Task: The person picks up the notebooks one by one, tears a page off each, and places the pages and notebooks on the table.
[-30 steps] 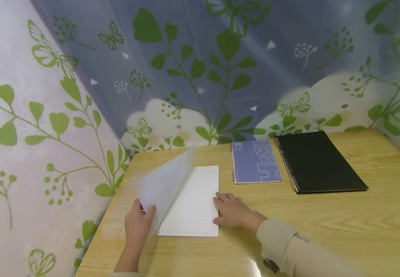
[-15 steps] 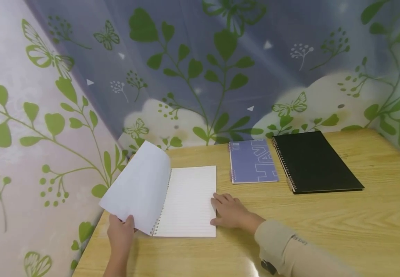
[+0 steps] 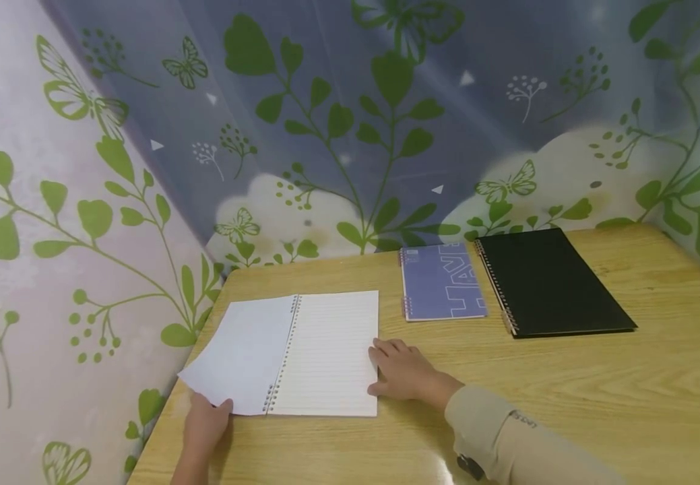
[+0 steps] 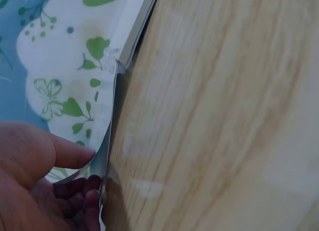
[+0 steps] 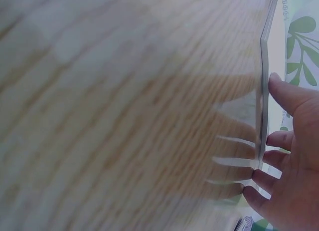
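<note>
A spiral notebook (image 3: 337, 357) lies spread on the table in the head view, its lined right page facing up. To its left is a turned plain white leaf (image 3: 246, 350), cover or page I cannot tell, with its near-left corner slightly raised. My left hand (image 3: 204, 424) pinches that leaf's near edge; the left wrist view has the thumb (image 4: 75, 153) on one side and the curled fingers (image 4: 79, 201) on the other. My right hand (image 3: 403, 369) rests against the notebook's right edge, and its fingertips (image 5: 255, 197) are spread along the page block in the right wrist view.
Right of the spread notebook lies a smaller purple spiral notebook (image 3: 443, 283) with outlined letters. Beside it is a large black spiral-bound book (image 3: 558, 286). Patterned cloth (image 3: 307, 135) hangs behind the wooden table (image 3: 568, 397) and along its left side.
My left hand has swung the white leaf over leftward and lowered it from upright to nearly flat beside the rings. The right hand has kept its place at the notebook's edge.
</note>
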`<action>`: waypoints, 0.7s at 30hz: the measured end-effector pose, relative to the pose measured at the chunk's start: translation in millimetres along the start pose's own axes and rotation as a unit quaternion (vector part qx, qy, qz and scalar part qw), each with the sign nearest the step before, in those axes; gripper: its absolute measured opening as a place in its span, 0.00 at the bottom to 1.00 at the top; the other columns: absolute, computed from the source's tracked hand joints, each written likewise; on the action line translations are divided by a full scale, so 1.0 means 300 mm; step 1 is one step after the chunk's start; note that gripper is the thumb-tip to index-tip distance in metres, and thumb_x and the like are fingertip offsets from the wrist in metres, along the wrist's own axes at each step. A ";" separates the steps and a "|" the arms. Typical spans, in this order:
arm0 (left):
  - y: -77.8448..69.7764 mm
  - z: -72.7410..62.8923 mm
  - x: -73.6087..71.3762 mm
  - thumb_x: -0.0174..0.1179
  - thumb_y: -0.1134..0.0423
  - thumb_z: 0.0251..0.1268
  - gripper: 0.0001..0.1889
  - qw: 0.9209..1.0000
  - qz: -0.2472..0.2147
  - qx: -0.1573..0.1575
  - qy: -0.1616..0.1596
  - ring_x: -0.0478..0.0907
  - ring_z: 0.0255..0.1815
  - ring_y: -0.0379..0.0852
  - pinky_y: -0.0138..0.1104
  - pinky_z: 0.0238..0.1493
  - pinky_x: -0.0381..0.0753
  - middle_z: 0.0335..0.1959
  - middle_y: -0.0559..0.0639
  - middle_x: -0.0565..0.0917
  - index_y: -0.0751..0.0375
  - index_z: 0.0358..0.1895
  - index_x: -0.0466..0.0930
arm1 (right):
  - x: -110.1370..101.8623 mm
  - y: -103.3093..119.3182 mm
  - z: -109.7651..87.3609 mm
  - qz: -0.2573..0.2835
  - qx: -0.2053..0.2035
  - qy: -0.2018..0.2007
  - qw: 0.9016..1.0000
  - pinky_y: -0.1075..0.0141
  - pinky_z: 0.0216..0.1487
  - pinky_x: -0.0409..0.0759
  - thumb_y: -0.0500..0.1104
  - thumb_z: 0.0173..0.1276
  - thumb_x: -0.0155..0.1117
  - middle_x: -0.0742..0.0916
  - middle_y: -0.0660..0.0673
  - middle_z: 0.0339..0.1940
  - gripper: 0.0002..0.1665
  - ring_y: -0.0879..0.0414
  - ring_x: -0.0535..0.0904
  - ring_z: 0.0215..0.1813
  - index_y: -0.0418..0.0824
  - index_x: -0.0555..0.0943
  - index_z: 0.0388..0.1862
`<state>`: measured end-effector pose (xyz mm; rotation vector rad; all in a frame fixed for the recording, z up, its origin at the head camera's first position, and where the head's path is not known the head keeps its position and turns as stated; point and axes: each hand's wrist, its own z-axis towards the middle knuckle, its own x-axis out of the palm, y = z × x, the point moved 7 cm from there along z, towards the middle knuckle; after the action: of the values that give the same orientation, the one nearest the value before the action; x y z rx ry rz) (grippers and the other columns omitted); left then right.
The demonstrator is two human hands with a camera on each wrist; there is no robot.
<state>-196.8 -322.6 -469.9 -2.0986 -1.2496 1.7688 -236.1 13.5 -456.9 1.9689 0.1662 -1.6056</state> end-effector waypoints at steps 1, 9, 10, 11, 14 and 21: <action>0.002 0.003 -0.004 0.48 0.62 0.64 0.38 1.000 0.016 0.003 -0.009 0.51 0.64 0.76 0.58 0.65 0.55 0.62 0.83 0.52 0.85 0.65 0.38 | 0.000 0.000 0.000 0.001 0.000 0.001 1.000 0.44 0.65 0.62 0.60 0.61 0.59 0.64 0.40 0.71 0.42 0.42 0.59 0.70 0.38 0.63 0.68; -0.003 -0.017 -0.068 0.66 0.54 0.48 0.61 0.990 0.087 0.013 -0.106 0.44 0.62 0.79 0.67 0.57 0.54 0.62 0.84 0.44 0.79 0.67 0.24 | -0.004 0.003 0.000 0.011 0.005 -0.005 1.000 0.43 0.65 0.62 0.60 0.60 0.60 0.64 0.40 0.71 0.43 0.41 0.60 0.70 0.38 0.64 0.67; -0.003 -0.014 -0.070 0.67 0.54 0.46 0.64 0.990 0.083 0.015 -0.109 0.41 0.63 0.79 0.68 0.58 0.51 0.64 0.84 0.40 0.76 0.66 0.19 | -0.006 0.002 0.000 0.013 0.009 -0.004 1.000 0.43 0.65 0.62 0.60 0.60 0.60 0.64 0.40 0.71 0.43 0.41 0.60 0.70 0.38 0.64 0.67; -0.004 -0.011 -0.072 0.68 0.54 0.46 0.66 0.990 0.082 0.019 -0.110 0.39 0.65 0.78 0.68 0.59 0.49 0.65 0.83 0.37 0.74 0.66 0.17 | -0.007 0.000 0.000 0.013 0.012 -0.004 1.000 0.43 0.65 0.62 0.61 0.60 0.60 0.64 0.40 0.71 0.43 0.41 0.60 0.70 0.38 0.64 0.67; -0.015 -0.003 -0.071 0.68 0.53 0.45 0.65 0.988 0.108 0.041 -0.102 0.32 0.67 0.77 0.67 0.63 0.41 0.67 0.80 0.31 0.71 0.68 0.19 | -0.010 -0.003 0.001 0.016 0.018 -0.002 1.000 0.44 0.65 0.62 0.60 0.59 0.61 0.64 0.40 0.71 0.43 0.41 0.59 0.70 0.38 0.64 0.67; -0.038 0.029 -0.024 0.56 0.53 0.57 0.44 0.967 0.228 0.110 -0.016 0.49 0.64 0.78 0.63 0.65 0.48 0.64 0.81 0.52 0.83 0.65 0.46 | -0.008 -0.004 0.004 0.015 0.022 -0.007 1.000 0.44 0.65 0.62 0.61 0.58 0.62 0.65 0.41 0.71 0.43 0.41 0.60 0.70 0.38 0.65 0.67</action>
<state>-209.9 -323.5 -460.6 -2.3602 -0.5628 2.0047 -238.3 14.5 -455.4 1.9839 0.0966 -1.6162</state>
